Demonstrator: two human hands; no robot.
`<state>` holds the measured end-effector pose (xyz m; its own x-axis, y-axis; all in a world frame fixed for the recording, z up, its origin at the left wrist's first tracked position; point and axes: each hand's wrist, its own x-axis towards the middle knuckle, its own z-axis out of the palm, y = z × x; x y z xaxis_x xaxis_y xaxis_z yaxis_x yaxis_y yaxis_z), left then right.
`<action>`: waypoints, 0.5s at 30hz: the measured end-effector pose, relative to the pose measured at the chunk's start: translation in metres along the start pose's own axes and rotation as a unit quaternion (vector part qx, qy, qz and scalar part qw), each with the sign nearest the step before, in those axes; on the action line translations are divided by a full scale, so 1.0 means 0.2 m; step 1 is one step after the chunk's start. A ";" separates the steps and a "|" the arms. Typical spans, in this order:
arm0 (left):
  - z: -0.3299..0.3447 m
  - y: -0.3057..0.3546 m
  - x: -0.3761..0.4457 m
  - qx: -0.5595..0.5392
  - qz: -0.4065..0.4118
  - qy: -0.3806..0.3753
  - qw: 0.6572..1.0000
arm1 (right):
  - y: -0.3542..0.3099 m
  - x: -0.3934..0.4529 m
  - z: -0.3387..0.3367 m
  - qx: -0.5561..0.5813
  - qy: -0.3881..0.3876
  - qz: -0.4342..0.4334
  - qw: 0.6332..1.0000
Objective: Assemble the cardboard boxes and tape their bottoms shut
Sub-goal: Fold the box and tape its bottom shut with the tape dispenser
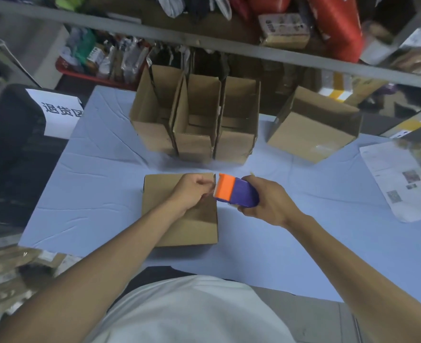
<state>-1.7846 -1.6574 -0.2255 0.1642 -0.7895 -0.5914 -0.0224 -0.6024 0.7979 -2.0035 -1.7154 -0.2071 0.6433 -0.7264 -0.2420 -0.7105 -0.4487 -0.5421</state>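
Head view: brown cardboard box lies closed-side up on the pale blue cloth-covered desk, near the front edge. Left hand rests over its far right corner, fingers curled as if pinching something small at the dispenser's blade; what they hold cannot be made out. Right hand grips a purple tape dispenser with an orange nose, fingers wrapped round its body, nose just beside the box's far right corner. Farther back, three open-topped brown cardboard boxes stand upright, touching side by side. A fourth brown box sits tilted apart to their right. Printed white paper sheet lies at the right desk edge.
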 end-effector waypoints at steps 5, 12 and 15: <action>0.01 -0.04 -0.02 0.118 0.015 0.080 0.990 | 0.03 0.02 -0.01 -0.050 -0.051 -0.033 0.997; -0.08 -0.11 -0.05 0.115 -0.044 0.173 0.977 | 0.26 -0.06 -0.08 -0.090 -0.068 -0.013 0.994; -0.07 -0.12 -0.06 0.169 -0.060 0.176 0.968 | 0.32 -0.06 -0.08 -0.101 -0.078 0.004 0.992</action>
<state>-1.7727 -1.6317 -0.2350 0.5107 -0.6582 -0.5531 -0.2935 -0.7382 0.6075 -2.0623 -1.7438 -0.2258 0.6631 -0.6477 -0.3751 -0.7477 -0.5506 -0.3711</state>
